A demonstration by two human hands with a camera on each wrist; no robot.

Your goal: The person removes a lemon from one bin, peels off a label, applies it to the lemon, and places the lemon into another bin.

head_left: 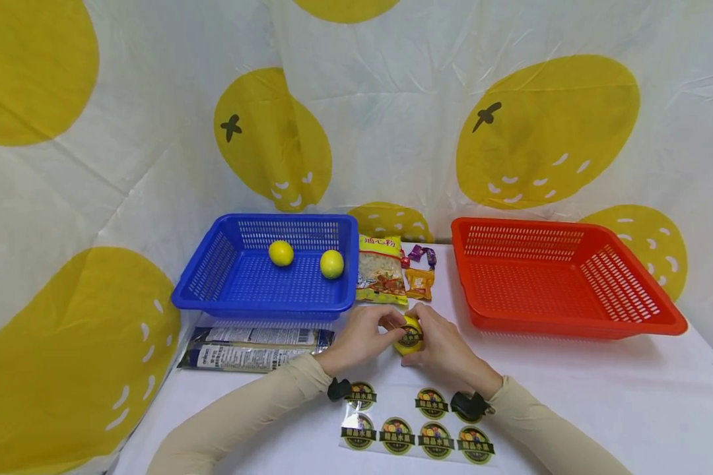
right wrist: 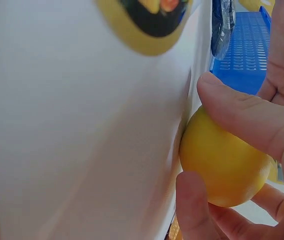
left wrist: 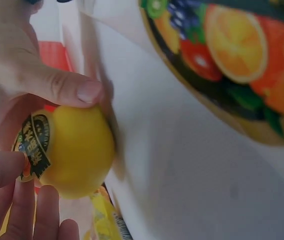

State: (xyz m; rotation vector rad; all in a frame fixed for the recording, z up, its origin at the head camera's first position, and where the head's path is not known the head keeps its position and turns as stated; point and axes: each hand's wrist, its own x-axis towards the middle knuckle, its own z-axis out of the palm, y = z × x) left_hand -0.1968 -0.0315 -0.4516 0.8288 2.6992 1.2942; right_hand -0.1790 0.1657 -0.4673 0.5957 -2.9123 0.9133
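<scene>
Both hands meet over the table's middle around one yellow lemon (head_left: 408, 335). My right hand (head_left: 426, 328) grips it; its thumb (right wrist: 242, 120) lies over the lemon (right wrist: 222, 165) and its fingers curl beneath. My left hand (head_left: 389, 328) holds the other side, with its fingertips (left wrist: 4, 170) on a round dark fruit sticker (left wrist: 32, 145) stuck to the lemon (left wrist: 82, 150). In front of my wrists lies a sheet of several matching stickers (head_left: 418, 422).
A blue basket (head_left: 214, 270) at the back left holds two lemons (head_left: 281, 253) (head_left: 331, 264). An empty red basket (head_left: 642, 310) stands at the back right. Snack packets (head_left: 382, 269) lie between them. Long packets (head_left: 255, 346) lie in front of the blue basket.
</scene>
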